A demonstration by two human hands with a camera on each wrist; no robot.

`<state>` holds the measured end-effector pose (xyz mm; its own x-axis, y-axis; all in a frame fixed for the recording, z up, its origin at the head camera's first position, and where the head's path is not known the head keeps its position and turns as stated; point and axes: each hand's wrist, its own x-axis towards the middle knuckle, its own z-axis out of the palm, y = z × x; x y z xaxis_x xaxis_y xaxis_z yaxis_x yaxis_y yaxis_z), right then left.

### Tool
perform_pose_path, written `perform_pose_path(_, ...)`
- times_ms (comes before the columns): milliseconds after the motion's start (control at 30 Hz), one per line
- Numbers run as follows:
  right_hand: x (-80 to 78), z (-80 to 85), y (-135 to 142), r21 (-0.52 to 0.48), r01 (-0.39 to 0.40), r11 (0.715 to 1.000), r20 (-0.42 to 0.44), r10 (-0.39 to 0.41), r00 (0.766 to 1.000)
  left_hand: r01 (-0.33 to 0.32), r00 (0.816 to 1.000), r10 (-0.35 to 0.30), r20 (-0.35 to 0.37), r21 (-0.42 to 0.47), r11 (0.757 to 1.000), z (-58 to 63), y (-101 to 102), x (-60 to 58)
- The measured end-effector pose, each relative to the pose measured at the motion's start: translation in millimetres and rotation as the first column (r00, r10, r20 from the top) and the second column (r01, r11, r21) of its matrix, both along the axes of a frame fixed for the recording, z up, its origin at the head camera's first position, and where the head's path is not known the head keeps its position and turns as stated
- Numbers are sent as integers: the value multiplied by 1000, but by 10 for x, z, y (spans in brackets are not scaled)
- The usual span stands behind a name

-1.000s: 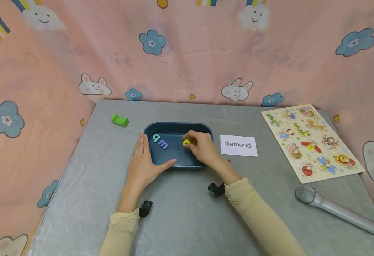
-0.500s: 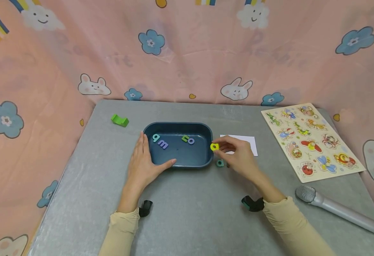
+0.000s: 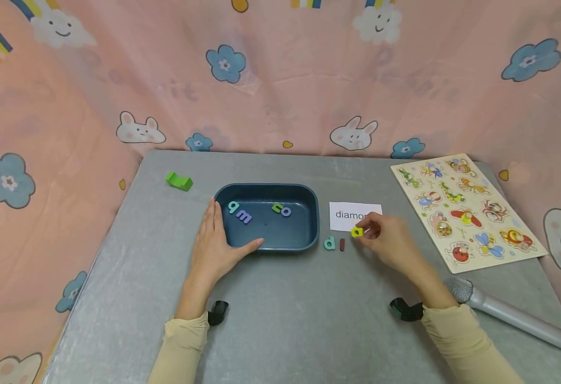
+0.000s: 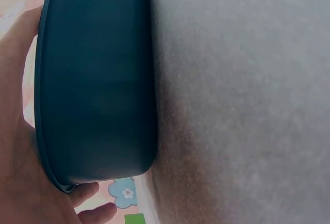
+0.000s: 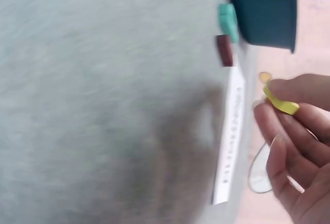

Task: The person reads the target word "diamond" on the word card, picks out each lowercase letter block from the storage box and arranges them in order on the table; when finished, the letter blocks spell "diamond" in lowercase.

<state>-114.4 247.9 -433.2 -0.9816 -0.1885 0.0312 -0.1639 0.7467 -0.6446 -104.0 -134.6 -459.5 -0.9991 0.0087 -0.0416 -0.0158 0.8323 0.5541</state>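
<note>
The right hand (image 3: pixel 389 242) pinches the yellow letter (image 5: pixel 281 101) between thumb and fingertips, its other fingers loosely bent. The letter sits at the very tip of that grip, raised off the table (image 3: pixel 280 320), and in the head view it overlaps the near edge of the card (image 3: pixel 341 224). The hand covers the end of the card's printed word.

Just left of the yellow letter, on the table below the card, lie the red letter (image 3: pixel 342 245) and then the teal d (image 5: pixel 227 22), side by side and apart. The d is nearest the tray (image 3: pixel 266 237).

The left hand (image 3: pixel 215 240), well apart from the yellow letter, rests against the tray's near left corner, fingers straight along its outer left side, thumb spread wide along the near rim; it pinches nothing. Inside the tray, the mint letter (image 3: pixel 234 210) and purple m (image 3: pixel 244 216) lie close to this hand's fingers; the green n (image 3: pixel 277 207) and lilac o (image 3: pixel 282 212) lie farther right, between the two hands.
</note>
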Motion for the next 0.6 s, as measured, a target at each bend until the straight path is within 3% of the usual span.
perform_pose_path(200,18,-160,27,108,-44,993,26,42,999,0,1000,0,-2,1,1000,-2,1,-3)
perform_pose_path(600,21,-234,78,133,-65,989,26,62,998,4,1000,-4,1,1,1000,-2,-1,-4)
